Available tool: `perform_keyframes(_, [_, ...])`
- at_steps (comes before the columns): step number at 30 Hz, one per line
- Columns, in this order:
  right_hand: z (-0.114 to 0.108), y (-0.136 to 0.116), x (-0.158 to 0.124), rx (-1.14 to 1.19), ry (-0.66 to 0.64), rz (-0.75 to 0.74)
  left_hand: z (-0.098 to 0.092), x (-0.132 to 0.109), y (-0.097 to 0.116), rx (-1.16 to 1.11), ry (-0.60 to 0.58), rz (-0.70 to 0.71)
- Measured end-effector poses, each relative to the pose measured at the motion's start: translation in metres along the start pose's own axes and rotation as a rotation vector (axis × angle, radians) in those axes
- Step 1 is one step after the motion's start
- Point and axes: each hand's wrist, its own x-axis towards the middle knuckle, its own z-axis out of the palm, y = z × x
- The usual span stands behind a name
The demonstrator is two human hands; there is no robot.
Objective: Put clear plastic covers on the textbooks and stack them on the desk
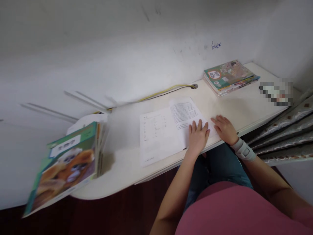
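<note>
An open booklet of white printed pages lies flat on the desk in front of me. Its left page carries short columns of text, and its right page is filled with denser lines. My left hand rests palm down on the lower part of the right page, fingers spread. Just to the right, my right hand lies flat at the booklet's right edge, its fingers apart and holding nothing. A grey band circles my right wrist.
Books with a green animal cover stand at the desk's left end. More books are stacked at the back right. A yellow cable runs along the wall to a desk hole. A patterned curtain hangs at right, near a pixelated object.
</note>
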Motion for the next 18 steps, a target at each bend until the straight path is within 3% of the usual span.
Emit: perform_keyframes(18, [0.006,0.011,-0.003,0.316,0.174,0.056,0.004,0.005,0.012,-0.031,0.006,0.008])
